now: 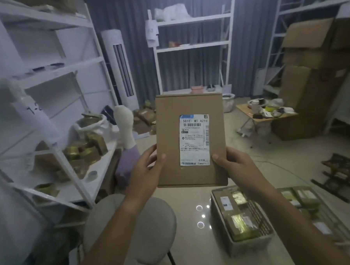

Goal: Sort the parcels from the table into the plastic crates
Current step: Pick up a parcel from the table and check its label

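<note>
A flat brown cardboard parcel (170, 136) with a white shipping label reading "501E- M1 A21B" is held upright in front of me. My left hand (146, 170) grips its lower left edge, thumb on the front. My right hand (235, 165) grips its lower right edge, thumb by the label's corner. Below on the floor stands a pale plastic crate (251, 245) with several brown parcels inside. A second crate (337, 227) holding parcels sits to its right, partly behind my right forearm.
White shelving (69, 138) at left carries taped parcels and a sack. A grey round stool (154, 224) is under my arms. A mannequin head (125, 124), a small wooden table (268, 115), stacked cardboard boxes (313, 80) and a folding stool (340, 170) stand around the tiled floor.
</note>
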